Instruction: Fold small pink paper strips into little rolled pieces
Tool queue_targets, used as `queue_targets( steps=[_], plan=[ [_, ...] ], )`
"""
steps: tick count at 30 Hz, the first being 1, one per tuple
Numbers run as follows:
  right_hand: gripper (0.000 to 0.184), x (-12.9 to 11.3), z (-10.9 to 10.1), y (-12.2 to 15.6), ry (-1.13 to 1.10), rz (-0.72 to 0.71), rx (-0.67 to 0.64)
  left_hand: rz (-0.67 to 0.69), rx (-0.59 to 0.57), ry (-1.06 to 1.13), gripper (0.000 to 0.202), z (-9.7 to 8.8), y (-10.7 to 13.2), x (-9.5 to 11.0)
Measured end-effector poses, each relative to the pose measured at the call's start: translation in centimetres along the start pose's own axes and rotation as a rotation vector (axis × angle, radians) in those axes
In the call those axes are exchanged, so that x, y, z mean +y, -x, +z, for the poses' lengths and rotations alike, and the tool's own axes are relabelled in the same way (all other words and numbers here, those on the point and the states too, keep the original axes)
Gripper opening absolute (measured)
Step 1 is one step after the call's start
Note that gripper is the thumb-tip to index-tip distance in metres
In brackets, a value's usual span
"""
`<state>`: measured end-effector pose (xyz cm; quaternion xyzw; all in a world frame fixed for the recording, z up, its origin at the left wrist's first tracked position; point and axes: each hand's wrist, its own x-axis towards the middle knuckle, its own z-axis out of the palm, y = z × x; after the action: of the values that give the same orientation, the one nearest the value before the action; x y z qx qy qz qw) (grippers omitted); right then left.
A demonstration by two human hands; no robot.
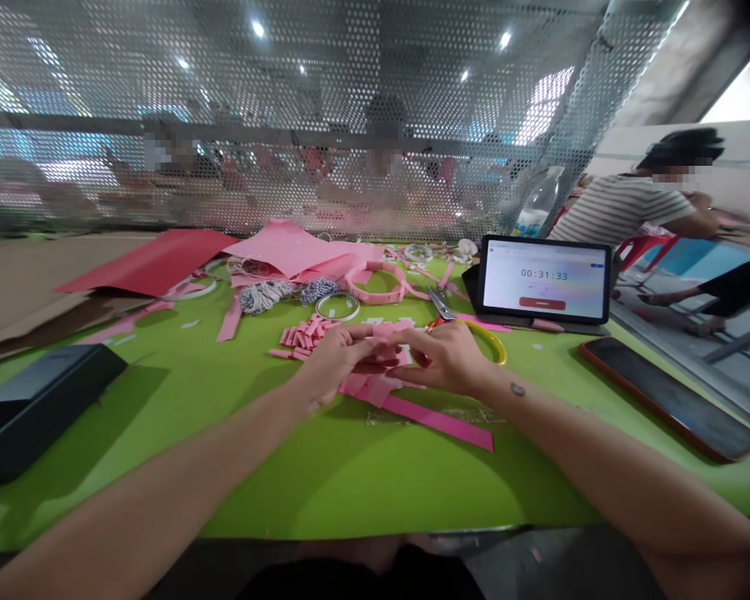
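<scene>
Tablet (545,279), phone (668,400), scissors (441,302), twine (262,296), dark box (37,404).

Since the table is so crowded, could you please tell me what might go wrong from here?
The pink strip pinched between the left hand and right hand could crease or tear if pulled. The scissors lie beyond the right hand, so fingers may brush the blades. The phone near the edge of the green table might get knocked off.
</scene>
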<state>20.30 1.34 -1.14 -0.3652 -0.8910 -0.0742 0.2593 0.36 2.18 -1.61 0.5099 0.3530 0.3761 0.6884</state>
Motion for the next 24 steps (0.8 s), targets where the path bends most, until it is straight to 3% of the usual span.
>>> queue_targets(
  steps=[6, 17, 24],
  plan=[
    [0.025, 0.3, 0.2, 0.1, -0.042, 0.006, 0.067, -0.039, -0.029, 0.008, 0.026, 0.4, 0.2, 0.3],
    [0.018, -0.8, -0.2, -0.5, -0.242, 0.231, 0.031, -0.011, -0.072, 0.093, 0.022, 0.4, 0.6, 0.3],
    [0.016, -1.1, -0.1, -0.4, -0.262, 0.234, 0.061, -0.007, -0.074, 0.076, 0.02, 0.5, 0.6, 0.2]
  ],
)
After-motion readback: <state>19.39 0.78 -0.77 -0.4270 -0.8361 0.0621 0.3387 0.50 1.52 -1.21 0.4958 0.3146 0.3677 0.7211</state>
